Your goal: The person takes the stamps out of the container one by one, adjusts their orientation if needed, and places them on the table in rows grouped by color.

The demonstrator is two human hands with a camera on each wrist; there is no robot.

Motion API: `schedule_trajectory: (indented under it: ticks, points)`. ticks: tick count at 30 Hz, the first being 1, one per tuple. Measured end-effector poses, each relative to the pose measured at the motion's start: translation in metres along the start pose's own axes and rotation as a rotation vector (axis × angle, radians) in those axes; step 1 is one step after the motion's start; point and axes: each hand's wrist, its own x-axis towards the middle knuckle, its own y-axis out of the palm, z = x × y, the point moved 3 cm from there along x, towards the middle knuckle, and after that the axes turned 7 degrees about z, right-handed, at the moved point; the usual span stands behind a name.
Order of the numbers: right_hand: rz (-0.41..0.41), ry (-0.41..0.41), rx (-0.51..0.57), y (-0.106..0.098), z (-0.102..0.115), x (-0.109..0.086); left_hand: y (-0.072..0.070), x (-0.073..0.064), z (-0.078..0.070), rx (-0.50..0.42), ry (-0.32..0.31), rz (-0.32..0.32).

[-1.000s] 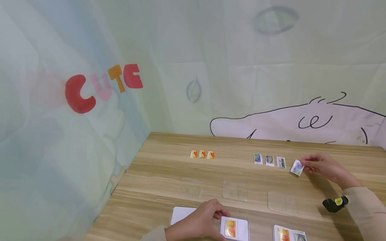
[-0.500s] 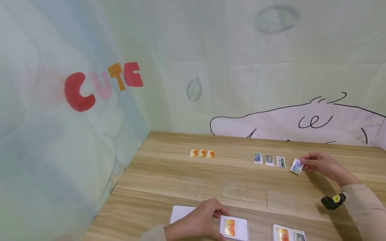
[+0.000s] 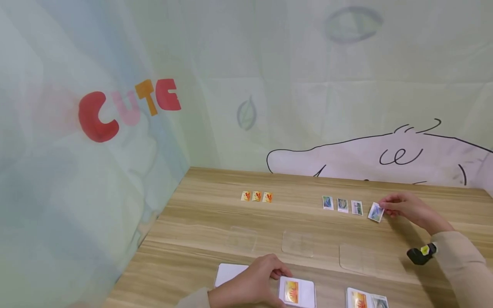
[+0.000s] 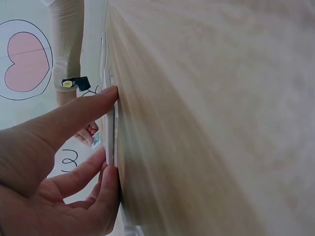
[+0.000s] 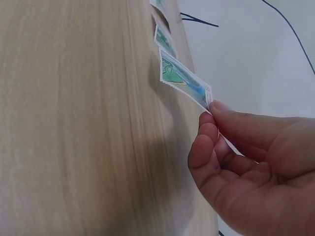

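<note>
My right hand (image 3: 414, 211) pinches a postage stamp (image 3: 375, 212) by one corner between thumb and fingertips. In the right wrist view this stamp (image 5: 183, 79) has perforated edges and a green and blue landscape, and it is tilted above the wood. To its left lie three similar stamps (image 3: 343, 205) in a row. Down at the front, my left hand (image 3: 256, 280) holds a white card (image 3: 307, 293) bearing one orange stamp (image 3: 291, 291), thumb and fingers at opposite edges. The left wrist view has the card edge-on between the thumb and fingers (image 4: 111, 192).
Three orange stamps (image 3: 256, 196) lie at the back left. Several clear plastic pieces (image 3: 297, 244) cross the middle of the wooden table (image 3: 185, 214). A blank white card (image 3: 230, 273) lies behind my left hand; another card (image 3: 358, 298) with two stamps is at the front right.
Both hands keep their holds. The head view has shifted a little, and my right hand with its stamp has drifted very slightly left.
</note>
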Motion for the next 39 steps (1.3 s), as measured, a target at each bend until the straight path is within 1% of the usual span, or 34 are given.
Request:
schedule_trajectory:
  ticks: [5,12,18,22,30,39]
  points:
    - [0.004,0.008,-0.020,0.0001,-0.0020,0.0005,0.0001,-0.0013,-0.0010,0.013,0.000,0.004]
    - [-0.003,0.012,-0.040,-0.0022,-0.0031,0.0036,-0.0005,-0.0014,-0.0007,0.034,0.000,-0.020]
    - [0.007,0.014,-0.008,-0.0007,-0.0035,0.0070,0.0005,-0.0020,0.0009,0.016,-0.006,-0.025]
    - [0.004,0.012,-0.008,0.0011,-0.0043,0.0078,0.0008,-0.0017,0.0012,0.003,-0.007,-0.024]
    - [0.001,0.034,-0.033,0.0018,-0.0033,0.0088,0.0012,-0.0013,0.0003,0.014,-0.008,-0.024]
    - [-0.008,0.028,-0.083,-0.0005,0.0009,0.0100,0.0007,0.0003,0.0000,0.011,-0.001,-0.020]
